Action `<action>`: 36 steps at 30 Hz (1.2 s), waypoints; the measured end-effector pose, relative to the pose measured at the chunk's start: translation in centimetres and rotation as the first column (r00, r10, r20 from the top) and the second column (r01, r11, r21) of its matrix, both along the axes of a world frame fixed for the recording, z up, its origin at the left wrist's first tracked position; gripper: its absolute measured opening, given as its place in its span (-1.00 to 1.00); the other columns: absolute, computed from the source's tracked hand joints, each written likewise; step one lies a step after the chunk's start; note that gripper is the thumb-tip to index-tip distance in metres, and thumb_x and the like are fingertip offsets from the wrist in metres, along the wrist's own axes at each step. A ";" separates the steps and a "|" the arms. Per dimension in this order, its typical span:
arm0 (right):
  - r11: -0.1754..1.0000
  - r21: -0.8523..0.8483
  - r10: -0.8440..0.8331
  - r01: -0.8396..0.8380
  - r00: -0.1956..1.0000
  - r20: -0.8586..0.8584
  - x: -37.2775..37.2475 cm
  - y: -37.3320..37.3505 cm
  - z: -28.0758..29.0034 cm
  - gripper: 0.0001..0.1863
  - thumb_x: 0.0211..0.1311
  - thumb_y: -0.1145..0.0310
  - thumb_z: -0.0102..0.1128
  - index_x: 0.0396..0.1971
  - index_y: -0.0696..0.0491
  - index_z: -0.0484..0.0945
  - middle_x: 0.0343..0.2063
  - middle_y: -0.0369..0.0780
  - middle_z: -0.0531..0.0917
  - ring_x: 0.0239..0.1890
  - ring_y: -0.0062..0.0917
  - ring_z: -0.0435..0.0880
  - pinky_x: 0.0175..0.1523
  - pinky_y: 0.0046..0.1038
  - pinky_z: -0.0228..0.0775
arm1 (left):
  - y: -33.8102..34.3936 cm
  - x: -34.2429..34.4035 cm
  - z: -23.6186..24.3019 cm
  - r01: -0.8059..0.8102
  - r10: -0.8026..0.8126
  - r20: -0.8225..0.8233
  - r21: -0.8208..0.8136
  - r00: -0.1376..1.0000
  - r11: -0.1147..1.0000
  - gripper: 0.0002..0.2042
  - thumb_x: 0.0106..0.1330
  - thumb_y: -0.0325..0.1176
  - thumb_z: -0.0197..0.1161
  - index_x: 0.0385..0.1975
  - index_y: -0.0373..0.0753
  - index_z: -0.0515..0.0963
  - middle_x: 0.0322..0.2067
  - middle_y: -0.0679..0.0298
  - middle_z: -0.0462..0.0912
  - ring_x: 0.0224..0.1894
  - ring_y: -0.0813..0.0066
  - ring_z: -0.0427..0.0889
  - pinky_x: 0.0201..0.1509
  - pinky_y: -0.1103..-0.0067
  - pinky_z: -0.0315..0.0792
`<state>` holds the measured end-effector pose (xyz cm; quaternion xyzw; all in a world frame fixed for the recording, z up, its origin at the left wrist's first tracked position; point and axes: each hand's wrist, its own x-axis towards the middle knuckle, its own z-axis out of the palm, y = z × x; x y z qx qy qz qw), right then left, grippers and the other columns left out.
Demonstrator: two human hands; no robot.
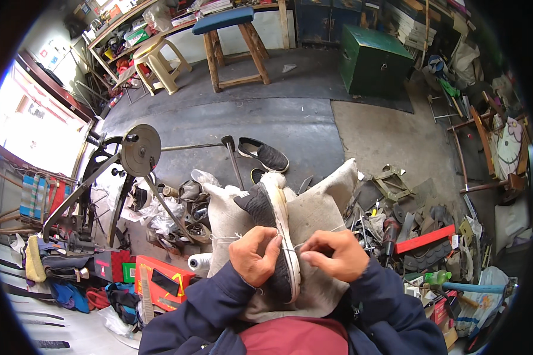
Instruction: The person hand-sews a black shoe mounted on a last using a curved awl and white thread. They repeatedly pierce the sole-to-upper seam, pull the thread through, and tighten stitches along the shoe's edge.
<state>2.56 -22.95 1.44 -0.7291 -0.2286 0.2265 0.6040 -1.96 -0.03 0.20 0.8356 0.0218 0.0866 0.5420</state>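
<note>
A black mesh shoe (260,207) lies on its side across my lap, on a pale cloth (314,204), with its white sole (281,228) turned to the right. My left hand (254,254) is closed in a pinch at the sole's edge, with white thread (225,238) trailing out to its left. To the right of the sole, my right hand (336,254) is closed too, thumb and fingers together on the thread. A strand runs between this hand and the shoe, and another end rises past its knuckles. Whether a needle is there, I cannot tell.
At the left stands a hand-cranked machine with a round wheel (141,150). A thread spool (199,261) and a red-orange box (163,281) lie left of my lap. Another black shoe (263,154) rests on the floor ahead. Tools and a red bar (425,239) clutter the right.
</note>
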 end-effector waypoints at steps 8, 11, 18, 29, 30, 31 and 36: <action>-0.009 0.521 -0.539 0.853 0.435 -0.721 3.6 -7.5 -0.4 -0.68 0.56 0.14 0.05 -0.05 0.10 0.60 -0.61 -0.44 0.36 -0.73 -0.79 0.11 -0.69 -0.65 -0.06 | 0.2 -0.1 0.2 -0.006 0.004 -0.036 -0.049 0.999 0.999 -0.93 0.33 -0.47 0.34 -0.28 -0.32 0.63 -0.52 0.18 0.68 -0.50 0.58 0.64 -0.38 0.60 0.49; 0.394 0.330 -0.768 0.858 0.504 -0.394 1.1 -4.3 -1.1 -0.70 0.47 0.30 0.14 0.04 0.16 0.60 -0.38 -0.41 0.64 -0.68 -0.89 0.19 -0.67 -0.69 -0.08 | 0.0 -0.2 0.2 0.007 -0.015 -0.065 -0.119 0.998 0.993 -0.94 0.36 -0.51 0.31 -0.25 -0.34 0.62 -0.54 0.27 0.64 -0.49 0.73 0.54 -0.39 0.66 0.44; 0.962 -0.133 -0.193 0.237 0.940 0.280 -1.1 2.5 -1.3 -0.81 0.29 0.47 0.29 -0.14 0.20 0.64 -0.35 -0.21 0.67 -0.54 -0.64 0.45 -0.38 -0.55 0.32 | 0.2 -0.5 0.7 -0.021 0.010 -0.053 -0.223 0.999 0.975 -0.93 0.43 -0.52 0.27 -0.19 -0.36 0.60 -0.49 0.39 0.63 -0.43 0.77 0.52 -0.35 0.71 0.42; 0.946 0.270 -0.059 0.178 0.915 -0.399 -1.2 1.5 0.6 -0.72 0.42 0.32 0.04 -0.48 0.14 0.53 -0.35 -0.28 0.68 -0.57 -0.78 0.30 -0.39 -0.67 0.20 | 2.2 0.2 -0.2 -0.024 -0.022 -0.084 -0.509 0.996 0.860 -0.79 0.60 -0.34 0.09 -0.04 -0.33 0.60 -0.60 0.53 0.37 -0.60 0.80 0.21 -0.52 0.72 0.11; 0.965 0.233 -0.018 0.118 0.921 -0.389 -1.1 1.7 0.6 -0.73 0.42 0.33 0.05 -0.48 0.13 0.53 -0.38 -0.29 0.67 -0.56 -0.76 0.32 -0.39 -0.64 0.21 | 2.6 0.4 -0.2 -0.031 -0.014 -0.079 -0.545 0.997 0.838 -0.80 0.60 -0.34 0.09 -0.04 -0.33 0.59 -0.62 0.53 0.34 -0.62 0.79 0.18 -0.54 0.71 0.10; 0.979 0.195 0.027 0.052 0.924 -0.382 -1.1 2.0 0.4 -0.74 0.41 0.34 0.06 -0.48 0.13 0.53 -0.41 -0.31 0.67 -0.56 -0.75 0.34 -0.40 -0.62 0.22 | 3.0 0.5 -0.3 -0.045 -0.005 -0.085 -0.580 0.996 0.814 -0.80 0.60 -0.34 0.09 -0.04 -0.32 0.58 -0.63 0.52 0.32 -0.64 0.78 0.16 -0.55 0.70 0.09; 0.972 -0.131 -0.144 0.193 0.940 0.311 -2.6 4.0 -1.2 -0.76 0.17 0.42 0.39 -0.58 0.11 0.49 -0.72 -0.16 0.50 -0.71 -0.36 0.49 -0.54 -0.37 0.29 | 4.7 1.5 -0.7 -0.096 0.069 -0.066 -0.739 0.995 0.667 -0.83 0.60 -0.33 0.08 -0.10 -0.29 0.54 -0.69 0.50 0.23 -0.71 0.73 0.14 -0.57 0.64 0.26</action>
